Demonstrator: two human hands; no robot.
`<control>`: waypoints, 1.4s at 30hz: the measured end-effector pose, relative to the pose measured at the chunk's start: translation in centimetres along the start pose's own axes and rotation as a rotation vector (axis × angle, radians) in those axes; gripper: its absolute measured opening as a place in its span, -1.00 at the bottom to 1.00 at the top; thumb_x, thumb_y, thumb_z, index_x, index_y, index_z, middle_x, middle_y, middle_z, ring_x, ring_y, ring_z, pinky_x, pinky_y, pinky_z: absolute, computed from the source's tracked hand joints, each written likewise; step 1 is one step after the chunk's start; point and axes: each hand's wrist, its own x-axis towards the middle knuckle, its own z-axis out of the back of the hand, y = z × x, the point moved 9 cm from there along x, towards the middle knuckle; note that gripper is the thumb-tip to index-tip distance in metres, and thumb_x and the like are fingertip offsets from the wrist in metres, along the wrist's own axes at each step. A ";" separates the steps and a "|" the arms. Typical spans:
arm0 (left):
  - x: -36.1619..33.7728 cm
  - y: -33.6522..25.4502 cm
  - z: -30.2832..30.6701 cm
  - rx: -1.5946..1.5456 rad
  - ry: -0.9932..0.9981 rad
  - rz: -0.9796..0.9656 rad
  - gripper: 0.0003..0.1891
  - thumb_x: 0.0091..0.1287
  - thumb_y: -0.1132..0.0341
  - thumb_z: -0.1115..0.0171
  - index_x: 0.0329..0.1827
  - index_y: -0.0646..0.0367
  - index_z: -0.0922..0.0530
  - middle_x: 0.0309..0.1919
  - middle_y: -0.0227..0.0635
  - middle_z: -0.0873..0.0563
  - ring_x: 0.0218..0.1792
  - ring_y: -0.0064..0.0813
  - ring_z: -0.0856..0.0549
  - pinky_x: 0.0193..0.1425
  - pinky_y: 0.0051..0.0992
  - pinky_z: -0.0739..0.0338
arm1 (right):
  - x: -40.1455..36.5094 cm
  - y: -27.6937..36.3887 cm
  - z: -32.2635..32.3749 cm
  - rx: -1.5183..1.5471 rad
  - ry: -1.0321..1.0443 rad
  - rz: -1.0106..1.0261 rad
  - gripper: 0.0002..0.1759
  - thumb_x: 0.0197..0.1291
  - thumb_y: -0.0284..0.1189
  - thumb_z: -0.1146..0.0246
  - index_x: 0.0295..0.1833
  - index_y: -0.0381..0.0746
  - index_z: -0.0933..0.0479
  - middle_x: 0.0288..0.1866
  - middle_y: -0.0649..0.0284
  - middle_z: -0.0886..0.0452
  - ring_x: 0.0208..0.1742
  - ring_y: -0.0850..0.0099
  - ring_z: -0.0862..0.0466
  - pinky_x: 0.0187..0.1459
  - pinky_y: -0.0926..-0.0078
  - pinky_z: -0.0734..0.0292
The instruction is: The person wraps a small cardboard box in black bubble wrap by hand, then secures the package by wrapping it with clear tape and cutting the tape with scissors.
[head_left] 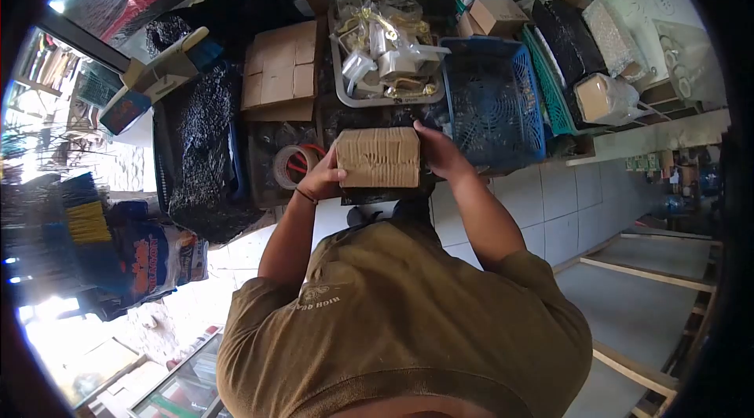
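A small brown cardboard box [378, 157] with a creased, ribbed surface is held between my two hands, near the front edge of the worktable. My left hand [320, 178] grips its left side, the thumb lying on the near face. Against the right side rests my right hand [441, 153], with its thumb near the far corner and the other fingers mostly hidden. Just left of my left hand lie rolls of tape [292, 165], one of them with a red core. Straight beyond the box is a white tray [343, 96] heaped with plastic-wrapped gold and silver metal fittings.
A blue plastic basket [493, 155] stands right of the tray. Flattened cardboard [280, 73] and black bubble wrap [203, 135] lie to the left, with a large tape dispenser [161, 80]. Wrapped parcels [601, 96] sit at right, beside a green basket [550, 76].
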 end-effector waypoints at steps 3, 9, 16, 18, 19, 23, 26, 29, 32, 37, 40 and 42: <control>0.1 0.3 0.2 -0.026 0.010 0.001 0.02 -0.09 0.13 -0.47 0.44 0.15 -0.07 0.28 -0.29 -0.35 0.31 -0.37 -0.37 0.38 -0.33 -0.26 | -1.0 0.5 0.1 -0.036 -0.042 0.112 -0.58 0.35 -0.28 -0.12 0.22 -0.30 -0.40 0.11 0.17 -0.57 0.11 0.32 -0.56 0.22 0.36 -0.37; 0.8 0.8 0.6 0.033 -0.028 -0.009 -0.08 0.00 0.17 -0.37 0.42 0.18 -0.09 0.26 -0.27 -0.37 0.29 -0.38 -0.39 0.36 -0.36 -0.27 | -2.5 0.0 -0.5 0.212 -0.213 0.031 -0.49 0.27 -0.14 -0.22 0.18 -0.27 -0.44 0.12 0.22 -0.55 0.10 0.32 -0.54 0.21 0.34 -0.35; 1.2 0.7 1.6 0.084 -0.139 -0.014 -0.17 0.04 0.22 -0.31 0.39 0.22 -0.13 0.21 -0.26 -0.41 0.24 -0.39 -0.42 0.34 -0.37 -0.29 | -2.9 0.9 -0.8 -0.027 -0.208 -0.066 -0.16 0.08 0.15 -0.29 0.31 -0.20 -0.36 0.25 0.23 -0.47 0.28 0.32 -0.40 0.29 0.34 -0.20; 1.3 0.3 1.5 0.088 -0.135 -0.017 -0.18 0.05 0.22 -0.30 0.39 0.22 -0.14 0.21 -0.26 -0.42 0.24 -0.39 -0.43 0.34 -0.37 -0.30 | -2.8 0.9 -0.5 -0.017 -0.197 -0.084 -0.24 0.10 0.14 -0.27 0.25 -0.20 -0.41 0.18 0.27 -0.51 0.25 0.35 -0.42 0.27 0.34 -0.23; 1.5 0.1 1.4 0.094 -0.127 -0.019 -0.19 0.05 0.21 -0.30 0.38 0.22 -0.15 0.21 -0.26 -0.42 0.24 -0.39 -0.43 0.33 -0.37 -0.30 | -2.6 1.0 -0.3 -0.005 -0.189 -0.099 -0.30 0.13 0.12 -0.24 0.18 -0.19 -0.47 0.11 0.30 -0.55 0.21 0.38 -0.44 0.24 0.33 -0.27; 1.7 -0.2 1.7 0.036 -0.131 -0.029 -0.21 0.06 0.20 -0.29 0.37 0.21 -0.17 0.20 -0.26 -0.44 0.23 -0.38 -0.45 0.33 -0.36 -0.32 | -2.7 2.7 -2.8 0.077 0.049 -0.056 -0.22 0.11 0.11 -0.26 0.28 -0.22 -0.38 0.18 0.31 -0.50 0.25 0.40 -0.41 0.27 0.36 -0.24; 1.6 -0.6 1.6 0.095 -0.215 -0.006 -0.21 0.07 0.17 -0.29 0.38 0.20 -0.17 0.20 -0.26 -0.45 0.22 -0.38 -0.47 0.31 -0.35 -0.34 | -2.8 3.7 -4.6 0.017 0.182 0.001 -0.21 0.15 -0.02 -0.28 0.37 -0.25 -0.28 0.27 0.30 -0.43 0.28 0.40 -0.38 0.32 0.37 -0.17; 1.8 -0.2 1.5 0.033 -0.246 0.015 -0.21 0.08 0.16 -0.30 0.37 0.19 -0.18 0.19 -0.25 -0.46 0.22 -0.39 -0.47 0.31 -0.35 -0.35 | -2.4 3.4 -3.8 0.010 0.178 0.055 -0.25 0.19 -0.17 -0.30 0.40 -0.29 -0.23 0.31 0.29 -0.39 0.32 0.41 -0.35 0.35 0.39 -0.12; 1.8 0.3 1.6 0.002 -0.257 0.026 -0.22 0.08 0.16 -0.30 0.37 0.20 -0.18 0.18 -0.26 -0.47 0.22 -0.39 -0.47 0.31 -0.35 -0.34 | -1.8 2.8 -3.2 0.009 0.134 0.093 -0.29 0.19 -0.27 -0.32 0.38 -0.31 -0.25 0.31 0.29 -0.40 0.34 0.42 -0.32 0.37 0.39 -0.09; 1.8 0.0 2.2 0.110 -0.275 0.012 -0.24 0.07 0.15 -0.29 0.33 0.23 -0.22 0.16 -0.28 -0.49 0.22 -0.44 -0.46 0.33 -0.39 -0.31 | -1.8 3.2 -3.1 -0.015 0.102 0.132 -0.31 0.09 -0.26 -0.42 0.27 -0.32 -0.36 0.20 0.25 -0.48 0.23 0.45 -0.40 0.29 0.44 -0.20; 2.1 -0.4 2.0 0.125 -0.257 0.029 -0.23 0.02 0.19 -0.35 0.32 0.21 -0.25 0.14 -0.29 -0.50 0.20 -0.45 -0.47 0.35 -0.41 -0.28 | -1.7 2.9 -2.9 -0.044 0.107 0.113 -0.24 0.03 -0.28 -0.45 0.30 -0.34 -0.32 0.21 0.21 -0.46 0.24 0.42 -0.39 0.29 0.43 -0.22; 2.1 -1.2 1.2 0.110 -0.237 0.023 -0.20 -0.01 0.22 -0.37 0.33 0.20 -0.22 0.15 -0.29 -0.48 0.22 -0.45 -0.45 0.36 -0.41 -0.26 | -1.2 3.0 -2.5 -0.073 0.133 0.105 -0.18 -0.01 -0.28 -0.47 0.33 -0.35 -0.28 0.23 0.19 -0.44 0.25 0.40 -0.39 0.30 0.41 -0.22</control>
